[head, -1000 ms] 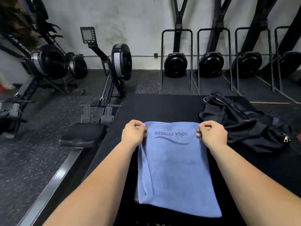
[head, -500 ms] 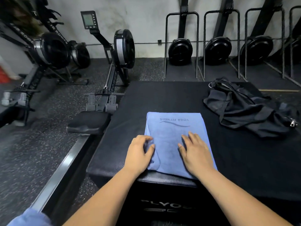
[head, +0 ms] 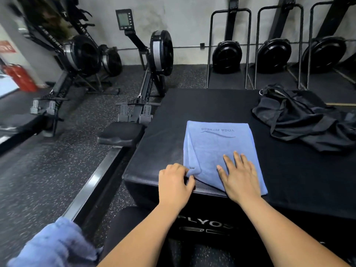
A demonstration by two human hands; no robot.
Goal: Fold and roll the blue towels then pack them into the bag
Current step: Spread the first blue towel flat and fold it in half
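Lower left: a bunched blue towel [head: 55,245], beside a rowing machine [head: 150,74]. Centre: the left hand [head: 174,185], fingers curled, pinches the near-left corner of the folded blue towel [head: 215,143], which lies on a black plyo box [head: 192,105]. The right hand [head: 240,180] presses flat on it, fingers straight. Far right on the box: the crumpled black bag [head: 304,120].
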